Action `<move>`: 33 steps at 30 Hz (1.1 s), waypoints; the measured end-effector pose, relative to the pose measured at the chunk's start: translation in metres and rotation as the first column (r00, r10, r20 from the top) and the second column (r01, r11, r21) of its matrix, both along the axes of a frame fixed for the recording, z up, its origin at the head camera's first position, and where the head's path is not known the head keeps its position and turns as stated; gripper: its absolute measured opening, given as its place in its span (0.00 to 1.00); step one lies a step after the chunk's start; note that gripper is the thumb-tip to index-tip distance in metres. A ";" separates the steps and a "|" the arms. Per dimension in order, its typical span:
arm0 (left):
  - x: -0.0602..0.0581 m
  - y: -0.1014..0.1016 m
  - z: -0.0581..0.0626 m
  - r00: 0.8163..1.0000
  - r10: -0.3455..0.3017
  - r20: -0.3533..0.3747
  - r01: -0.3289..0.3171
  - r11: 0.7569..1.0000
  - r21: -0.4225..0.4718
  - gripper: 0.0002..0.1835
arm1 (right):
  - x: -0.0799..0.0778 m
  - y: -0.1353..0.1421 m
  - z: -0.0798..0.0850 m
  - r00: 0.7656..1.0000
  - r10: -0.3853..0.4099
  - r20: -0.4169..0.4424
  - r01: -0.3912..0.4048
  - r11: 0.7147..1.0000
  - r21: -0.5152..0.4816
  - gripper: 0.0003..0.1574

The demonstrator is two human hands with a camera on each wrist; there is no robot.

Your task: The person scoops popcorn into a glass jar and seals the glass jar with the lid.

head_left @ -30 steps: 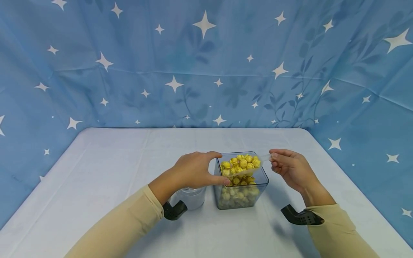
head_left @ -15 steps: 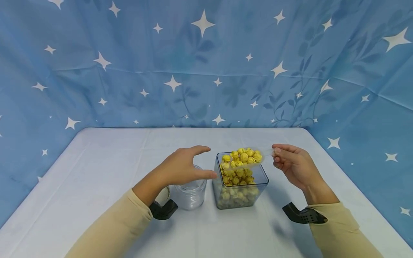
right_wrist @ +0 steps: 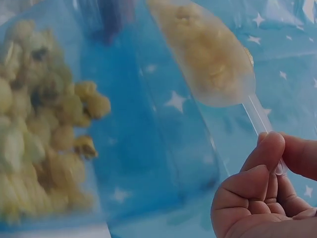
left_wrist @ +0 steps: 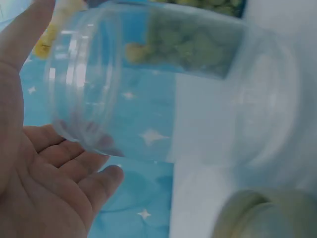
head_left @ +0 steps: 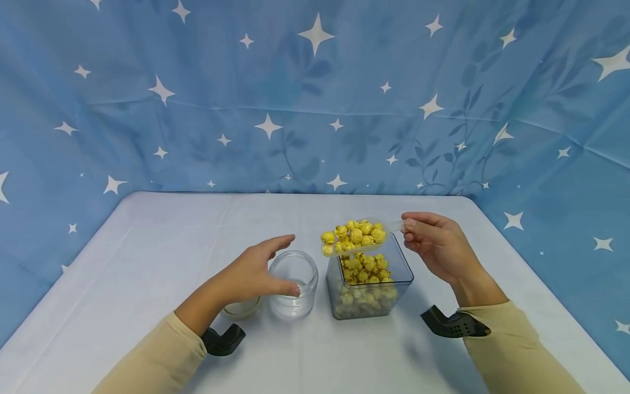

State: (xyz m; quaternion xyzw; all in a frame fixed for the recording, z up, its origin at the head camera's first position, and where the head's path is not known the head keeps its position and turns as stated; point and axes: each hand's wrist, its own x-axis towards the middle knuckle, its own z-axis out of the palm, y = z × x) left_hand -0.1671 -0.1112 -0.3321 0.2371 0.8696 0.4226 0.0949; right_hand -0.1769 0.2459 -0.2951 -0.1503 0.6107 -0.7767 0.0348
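My right hand (head_left: 438, 249) pinches the thin handle of a clear plastic scoop (right_wrist: 210, 82), heaped with yellow popcorn (head_left: 355, 236). The scoop hangs level above the left rim of a clear square container (head_left: 404, 280), which holds more popcorn (head_left: 366, 269). Further left, a clear round jar (head_left: 300, 303) stands upright with nothing inside. Around its near left side my left hand (head_left: 248, 276) spreads, thumb and fingers apart at the height of the mouth. In the left wrist view the fingers (left_wrist: 94, 186) lie relaxed beside the jar's neck.
A round lid (head_left: 242, 310) lies on the white-covered table (head_left: 167, 246) just left of the jar, partly hidden by my left wrist. A blue curtain with white stars (head_left: 295, 87) hangs behind the table.
My left hand has left the container's rim and moved left to the jar. The loaded scoop has risen out of the container and shifted left in my right hand.
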 end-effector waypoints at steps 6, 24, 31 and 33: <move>0.001 0.001 -0.014 1.000 0.008 0.020 -0.009 0.999 0.032 0.53 | -0.001 -0.013 0.001 0.998 0.056 -0.017 -0.055 0.998 0.041 0.16; 0.003 0.001 -0.020 0.995 0.063 0.073 -0.064 0.998 0.018 0.51 | 0.002 -0.039 0.007 1.000 -0.005 -0.009 0.008 0.966 0.258 0.10; 0.003 0.001 -0.019 0.995 0.073 0.068 -0.074 0.997 0.000 0.51 | 0.003 -0.043 0.013 0.999 -0.032 -0.022 0.038 0.935 0.353 0.12; 0.003 0.002 -0.018 0.995 0.075 0.067 -0.075 0.997 -0.002 0.51 | 0.004 -0.044 0.015 0.999 -0.035 -0.029 0.043 0.925 0.379 0.15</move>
